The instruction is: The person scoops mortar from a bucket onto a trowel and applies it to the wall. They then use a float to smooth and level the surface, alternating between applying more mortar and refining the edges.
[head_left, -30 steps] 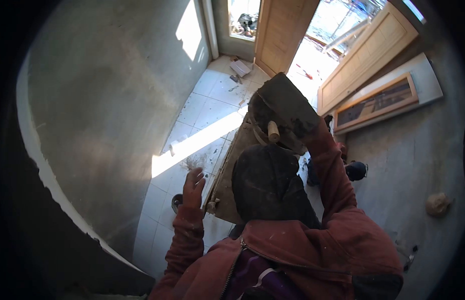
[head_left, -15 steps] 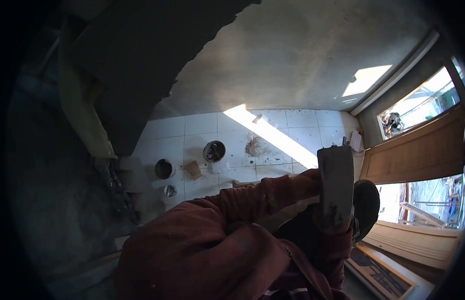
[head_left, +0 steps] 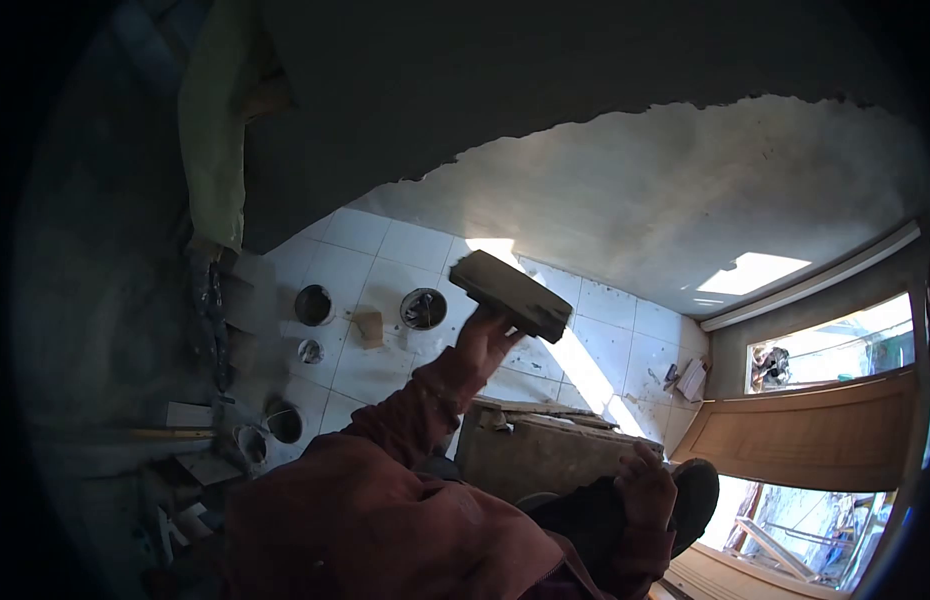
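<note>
My left hand (head_left: 480, 345) is closed around the underside of a grey, plaster-caked rectangular float (head_left: 512, 295), raised and tilted above the tiled floor. Near my dark-trousered leg (head_left: 585, 515), my right hand (head_left: 645, 487) has its fingers loosely bent and apart, with nothing visible in them. Between the two arms lies a dusty board (head_left: 535, 455), partly hidden by my leg. The ragged edge of a dark plaster coat (head_left: 545, 70) runs across the wall in front of me.
Buckets stand on the white tiles (head_left: 360, 232), among them one dark bucket (head_left: 423, 308) and another (head_left: 313, 305). A brownish block (head_left: 367, 326) lies near them. At the right are a wooden door (head_left: 805, 430) and a window (head_left: 835, 345). Boards and debris (head_left: 195, 470) lie at the lower left.
The float has passed from my right hand to my left, which has carried it leftward over the floor. My right hand has come away from it. The view has swung toward the plastered wall.
</note>
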The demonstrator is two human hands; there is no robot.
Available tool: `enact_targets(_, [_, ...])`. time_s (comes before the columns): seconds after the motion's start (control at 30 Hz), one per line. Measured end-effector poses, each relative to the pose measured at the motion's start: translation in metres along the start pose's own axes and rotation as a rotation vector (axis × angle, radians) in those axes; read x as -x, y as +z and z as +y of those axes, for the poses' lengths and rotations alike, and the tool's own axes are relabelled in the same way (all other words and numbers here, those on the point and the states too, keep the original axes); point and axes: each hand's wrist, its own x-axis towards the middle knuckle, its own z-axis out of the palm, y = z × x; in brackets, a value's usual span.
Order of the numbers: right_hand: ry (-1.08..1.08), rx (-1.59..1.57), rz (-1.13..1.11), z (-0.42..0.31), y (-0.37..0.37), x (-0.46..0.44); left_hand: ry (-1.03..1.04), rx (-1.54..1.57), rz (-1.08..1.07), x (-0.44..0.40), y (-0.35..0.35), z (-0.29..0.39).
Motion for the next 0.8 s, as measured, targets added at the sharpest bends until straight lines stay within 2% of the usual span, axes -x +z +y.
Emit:
enact_targets(0.03, [0.018,0.024,0.012,0.0,0.004,0.0,0.113,0.02,0.08,-0.008,-0.006,0.016])
enact_targets(0.1, [0.024,0.003,0.006,0.001,0.01,0.001,0.307,0.079,0.067,-0.03,-0.028,0.044])
enact_targets(0.23, [0.043,0.028,0.085,0.004,0.018,0.004,0.525,0.192,0.206,-0.061,-0.029,0.089])
enact_targets(0.4, [0.065,0.097,0.138,0.004,0.019,0.003,0.59,0.257,0.129,-0.085,-0.032,0.114])
enact_targets(0.8, [0.081,0.107,0.232,0.004,0.018,0.005,0.588,0.367,0.069,-0.12,-0.032,0.114])
